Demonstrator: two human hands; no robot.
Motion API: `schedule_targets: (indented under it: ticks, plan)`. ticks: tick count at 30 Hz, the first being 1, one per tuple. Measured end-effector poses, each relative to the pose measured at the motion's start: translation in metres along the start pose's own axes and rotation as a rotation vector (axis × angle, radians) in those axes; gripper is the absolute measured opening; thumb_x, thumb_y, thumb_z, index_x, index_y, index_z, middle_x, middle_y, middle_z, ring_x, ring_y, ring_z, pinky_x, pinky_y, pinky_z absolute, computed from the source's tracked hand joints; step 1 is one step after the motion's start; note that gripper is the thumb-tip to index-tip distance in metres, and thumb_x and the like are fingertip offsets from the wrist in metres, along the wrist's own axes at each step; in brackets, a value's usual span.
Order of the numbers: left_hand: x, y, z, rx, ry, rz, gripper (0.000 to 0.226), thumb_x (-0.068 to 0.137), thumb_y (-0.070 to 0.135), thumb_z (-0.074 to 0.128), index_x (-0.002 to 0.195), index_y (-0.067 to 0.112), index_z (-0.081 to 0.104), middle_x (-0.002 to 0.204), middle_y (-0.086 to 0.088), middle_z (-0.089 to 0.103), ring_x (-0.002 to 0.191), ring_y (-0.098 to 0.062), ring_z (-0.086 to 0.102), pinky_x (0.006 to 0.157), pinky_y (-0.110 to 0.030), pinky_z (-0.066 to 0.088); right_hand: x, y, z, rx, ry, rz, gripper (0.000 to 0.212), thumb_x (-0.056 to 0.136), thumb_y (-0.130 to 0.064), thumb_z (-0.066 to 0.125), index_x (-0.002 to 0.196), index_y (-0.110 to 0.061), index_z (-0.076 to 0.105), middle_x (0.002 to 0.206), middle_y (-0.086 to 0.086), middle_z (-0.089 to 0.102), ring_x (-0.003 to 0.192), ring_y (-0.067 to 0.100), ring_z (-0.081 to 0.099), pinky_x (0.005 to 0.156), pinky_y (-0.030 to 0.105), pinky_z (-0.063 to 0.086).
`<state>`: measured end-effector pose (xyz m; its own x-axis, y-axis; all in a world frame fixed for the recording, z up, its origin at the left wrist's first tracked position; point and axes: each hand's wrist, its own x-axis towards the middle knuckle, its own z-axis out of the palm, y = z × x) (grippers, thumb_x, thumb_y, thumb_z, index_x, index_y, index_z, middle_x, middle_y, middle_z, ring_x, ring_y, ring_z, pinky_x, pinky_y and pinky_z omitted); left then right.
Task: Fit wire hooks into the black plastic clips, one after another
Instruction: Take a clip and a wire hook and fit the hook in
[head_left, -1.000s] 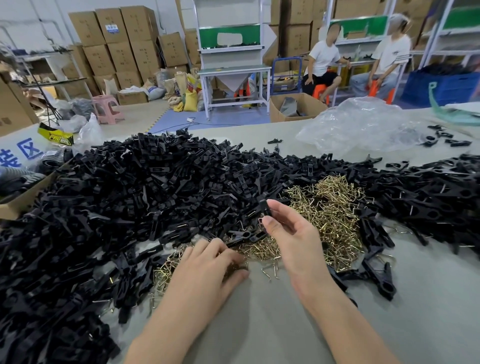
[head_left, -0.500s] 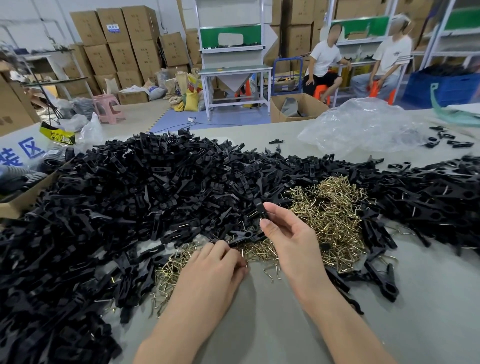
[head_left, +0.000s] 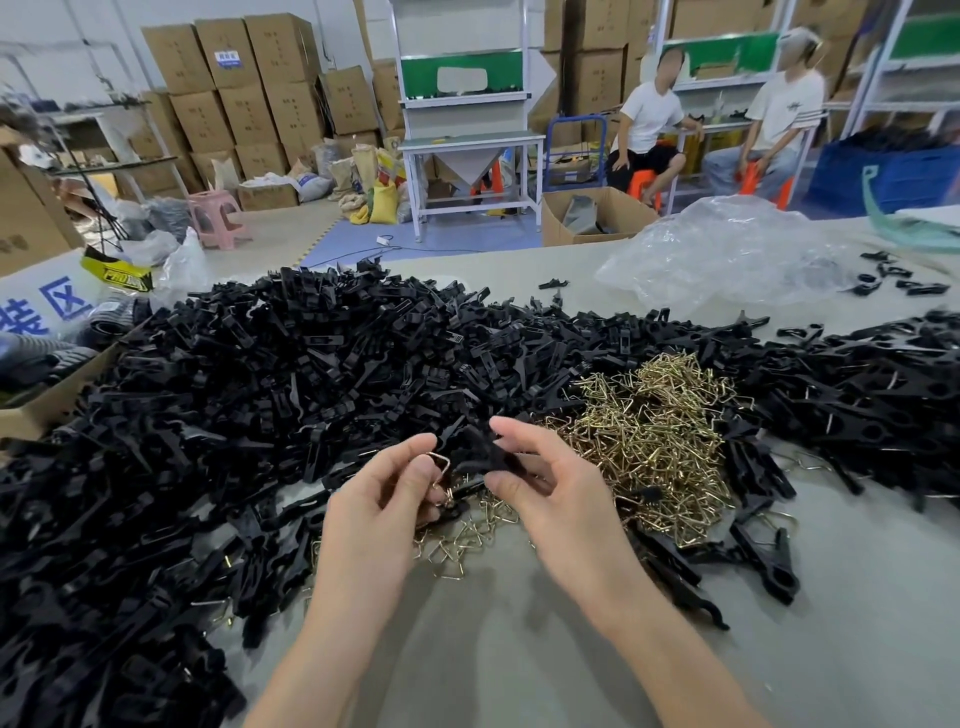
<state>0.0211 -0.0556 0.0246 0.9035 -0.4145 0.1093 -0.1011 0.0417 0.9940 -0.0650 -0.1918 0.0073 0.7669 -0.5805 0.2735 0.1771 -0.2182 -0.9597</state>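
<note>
Left hand (head_left: 384, 519) fingers pinch a bent brass-coloured wire hook (head_left: 440, 465); right hand (head_left: 561, 499) fingers pinch a small black plastic clip (head_left: 480, 452) just beside it, over the near edge of the black clip pile (head_left: 260, 389) and brass hook heap (head_left: 654, 436). Bare grey surface (head_left: 519, 649) lies nearest the person.

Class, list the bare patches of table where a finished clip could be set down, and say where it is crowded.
Bare table lies right of the right forearm, nearer than the right clip heap; also between the forearms, and a far strip left of the plastic bag. Crowded: the left clip pile and the hooks mid-table.
</note>
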Motion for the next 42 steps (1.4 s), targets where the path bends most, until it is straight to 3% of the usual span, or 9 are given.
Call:
schedule_targets:
  ticks: [7,15,19,23,28,32,36,38,42]
  plan:
    - [0.004,0.002,0.0,-0.274,0.052,-0.153,0.008,0.095,0.017,0.065,0.097,0.012,0.071,0.095,-0.008,0.077,0.092,-0.017,0.074,0.08,-0.029,0.054,-0.005,-0.001,0.004,-0.31,-0.073,-0.159,0.04,0.093,-0.012,0.071,0.125,-0.037,0.067,0.116,-0.025,0.056,0.109,-0.001,0.061,0.095,0.014,0.047]
    - [-0.002,-0.001,0.014,-0.472,0.025,-0.289,0.004,0.091,0.016,0.067,0.088,0.013,0.066,0.082,-0.006,0.069,0.076,-0.017,0.062,0.065,-0.027,0.053,-0.01,-0.001,0.011,-0.462,0.033,-0.316,0.039,0.09,-0.015,0.074,0.125,-0.03,0.067,0.105,-0.019,0.051,0.101,-0.009,0.054,0.085,0.001,0.038]
    - [-0.004,-0.001,0.015,-0.518,0.007,-0.299,0.011,0.077,0.022,0.073,0.083,0.017,0.065,0.089,-0.009,0.069,0.079,-0.018,0.065,0.07,-0.031,0.05,-0.01,0.001,0.013,-0.542,0.046,-0.393,0.038,0.09,-0.015,0.074,0.125,-0.026,0.066,0.105,-0.015,0.049,0.094,-0.004,0.055,0.082,0.007,0.043]
    - [-0.009,-0.001,0.018,-0.535,0.042,-0.273,0.004,0.08,0.024,0.073,0.076,0.023,0.071,0.085,-0.008,0.071,0.072,-0.016,0.067,0.072,-0.03,0.052,-0.01,0.003,0.014,-0.559,0.041,-0.403,0.041,0.09,-0.015,0.075,0.127,-0.028,0.063,0.106,-0.015,0.049,0.096,-0.004,0.055,0.083,0.007,0.043]
    - [-0.007,-0.004,0.021,-0.63,-0.008,-0.314,0.013,0.078,0.021,0.073,0.088,0.016,0.067,0.091,-0.01,0.067,0.078,-0.016,0.066,0.073,-0.026,0.058,-0.012,0.002,0.014,-0.57,0.042,-0.403,0.041,0.089,-0.013,0.076,0.127,-0.025,0.065,0.105,-0.013,0.05,0.094,-0.005,0.053,0.084,0.001,0.038]
    - [-0.007,-0.006,0.02,-0.451,-0.008,-0.261,0.003,0.085,0.017,0.069,0.086,0.019,0.066,0.089,-0.008,0.071,0.078,-0.017,0.068,0.081,-0.035,0.052,-0.012,0.001,0.012,-0.569,0.026,-0.389,0.04,0.091,-0.012,0.074,0.128,-0.024,0.065,0.105,-0.012,0.05,0.093,-0.003,0.053,0.084,0.003,0.039]
    - [-0.012,-0.016,0.017,0.237,0.003,0.029,0.028,0.105,0.026,0.044,0.08,0.032,0.057,0.068,0.007,0.063,0.063,-0.014,0.059,0.063,-0.044,0.049,-0.014,-0.001,0.014,-0.538,-0.036,-0.382,0.046,0.092,-0.016,0.072,0.132,-0.033,0.057,0.109,-0.019,0.052,0.097,-0.001,0.056,0.084,0.011,0.045]
    - [-0.012,-0.015,0.016,0.239,-0.029,0.014,0.034,0.104,0.024,0.04,0.074,0.028,0.055,0.062,0.007,0.056,0.058,-0.015,0.053,0.059,-0.045,0.046,-0.014,-0.002,0.014,-0.463,-0.012,-0.359,0.049,0.089,-0.021,0.075,0.128,-0.041,0.054,0.11,-0.022,0.058,0.101,-0.008,0.055,0.086,0.004,0.04]
    - [-0.01,-0.001,0.02,-0.197,-0.16,-0.288,0.046,0.102,0.046,0.044,0.087,0.015,0.075,0.083,-0.013,0.071,0.065,-0.02,0.064,0.065,-0.039,0.047,-0.016,-0.006,0.017,-0.286,0.041,-0.267,0.038,0.079,-0.042,0.078,0.113,-0.044,0.061,0.107,-0.024,0.064,0.102,-0.002,0.061,0.08,0.008,0.045]
